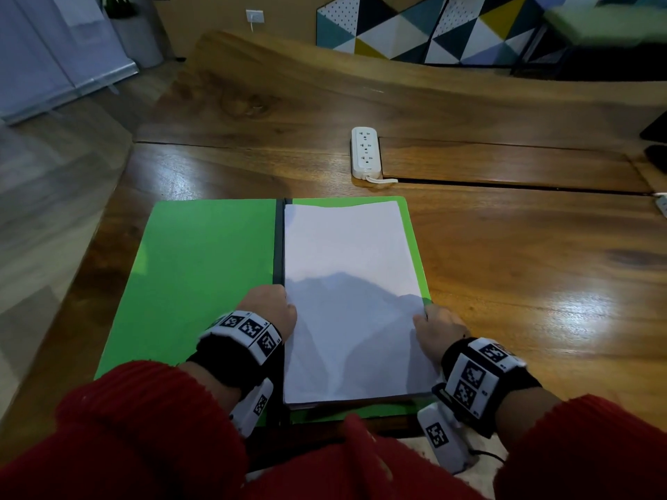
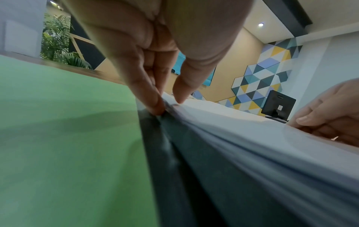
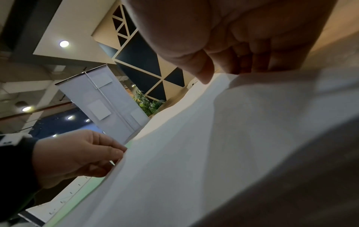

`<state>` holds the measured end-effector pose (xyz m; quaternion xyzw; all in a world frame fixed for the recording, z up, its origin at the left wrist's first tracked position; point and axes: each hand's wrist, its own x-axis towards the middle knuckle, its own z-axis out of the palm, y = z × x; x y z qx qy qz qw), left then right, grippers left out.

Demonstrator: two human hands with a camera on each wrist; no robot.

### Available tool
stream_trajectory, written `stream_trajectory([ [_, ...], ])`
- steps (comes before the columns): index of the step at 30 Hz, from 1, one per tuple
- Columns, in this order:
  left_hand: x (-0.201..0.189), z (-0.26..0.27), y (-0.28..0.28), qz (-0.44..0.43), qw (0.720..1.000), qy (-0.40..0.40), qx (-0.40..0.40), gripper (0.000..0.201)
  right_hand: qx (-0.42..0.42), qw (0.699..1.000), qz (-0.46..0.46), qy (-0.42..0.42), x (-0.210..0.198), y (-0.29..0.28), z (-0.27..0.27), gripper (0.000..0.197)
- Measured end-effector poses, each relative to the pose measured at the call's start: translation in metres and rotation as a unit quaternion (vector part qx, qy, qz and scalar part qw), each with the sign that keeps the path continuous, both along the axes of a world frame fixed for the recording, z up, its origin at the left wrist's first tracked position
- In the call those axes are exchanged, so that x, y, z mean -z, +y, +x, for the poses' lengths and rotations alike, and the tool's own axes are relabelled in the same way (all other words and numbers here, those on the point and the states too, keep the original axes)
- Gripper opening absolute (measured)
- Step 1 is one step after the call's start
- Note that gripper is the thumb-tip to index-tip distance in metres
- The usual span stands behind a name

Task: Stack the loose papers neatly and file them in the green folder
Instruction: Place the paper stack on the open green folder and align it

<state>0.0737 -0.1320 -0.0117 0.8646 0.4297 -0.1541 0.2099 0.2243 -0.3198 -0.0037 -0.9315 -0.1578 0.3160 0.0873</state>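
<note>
The green folder point(image 1: 202, 268) lies open and flat on the wooden table, with a dark spine point(image 1: 278, 240) down its middle. A stack of white papers point(image 1: 346, 254) rests on its right half. My left hand point(image 1: 274, 308) is at the stack's left edge beside the spine. In the left wrist view its thumb lies on top and its fingertips point(image 2: 157, 109) press against the side of the sheets point(image 2: 252, 138). My right hand point(image 1: 436, 330) pinches the stack's right edge. In the right wrist view its thumb point(image 3: 204, 76) sits on the top sheet point(image 3: 213, 145), and its fingers curl behind the edge.
A white power strip point(image 1: 366, 151) with its cord lies just beyond the folder's far edge. The wooden table point(image 1: 505, 265) stretches to the right and back, and a slot runs across it. A dark monitor point(image 2: 277, 106) stands far off to the right.
</note>
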Motion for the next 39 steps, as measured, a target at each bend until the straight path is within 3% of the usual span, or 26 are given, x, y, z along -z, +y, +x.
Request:
stream_trajectory([
  [6, -0.007, 0.005, -0.004, -0.022, 0.999, 0.018, -0.015, 0.021, 0.001, 1.0, -0.003, 0.022, -0.003, 0.0, -0.001, 0.035],
  [12, -0.009, 0.005, -0.004, -0.029, 0.999, 0.022, -0.018, 0.018, -0.035, 0.999, -0.036, -0.007, -0.01, 0.0, -0.007, 0.036],
  [17, -0.006, 0.004, -0.003, -0.037, 0.999, 0.027, -0.015, 0.018, -0.056, 0.997, -0.052, -0.018, -0.016, -0.002, -0.014, 0.062],
  [20, -0.008, -0.003, 0.005, -0.021, 1.0, 0.016, -0.011, 0.02, -0.14, 0.988, -0.039, -0.054, -0.024, -0.002, -0.02, 0.081],
  [24, -0.011, -0.029, 0.035, -0.03, 0.994, 0.014, -0.106, 0.045, -0.318, 0.943, -0.03, -0.094, -0.021, 0.006, -0.032, 0.087],
  [27, -0.02, -0.047, 0.055, -0.015, 0.985, 0.073, -0.153, 0.066, -0.394, 0.912, -0.069, -0.091, -0.007, 0.015, -0.038, 0.084],
  [32, -0.027, -0.061, 0.072, -0.028, 0.974, 0.124, -0.188, 0.094, -0.401, 0.908, -0.118, -0.024, -0.002, 0.023, -0.041, 0.07],
  [39, -0.029, -0.064, 0.08, -0.027, 0.978, 0.152, -0.143, 0.093, -0.418, 0.895, -0.148, -0.035, -0.011, 0.033, -0.048, 0.068],
])
